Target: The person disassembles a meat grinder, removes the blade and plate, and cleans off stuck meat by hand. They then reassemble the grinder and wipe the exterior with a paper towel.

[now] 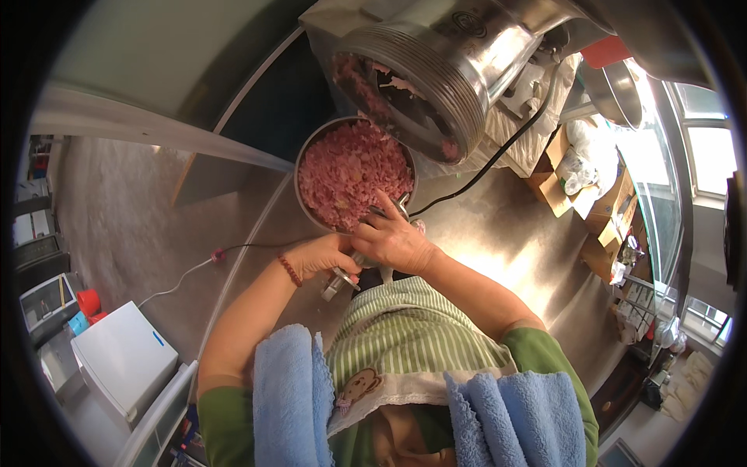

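A steel bowl (299, 192) heaped with pink ground meat (353, 166) stands in front of me. Over its far right side hangs the open threaded mouth of a steel meat grinder (475, 93), with scraps of meat clinging inside. My left hand (324, 255) grips a metal grinder part (334, 286) at the near edge of the bowl. My right hand (397, 240) is closed around metal there too, its index finger stretched out over the meat. The fingers hide much of this metal, so I cannot tell if it is one piece.
A black cable (496, 160) curves from beside the bowl up past the grinder. Cardboard boxes (551, 187) with plastic bags stand to the right. A white cabinet (125, 356) is at lower left. Another cord with a red connector (218, 255) lies on the floor (140, 198).
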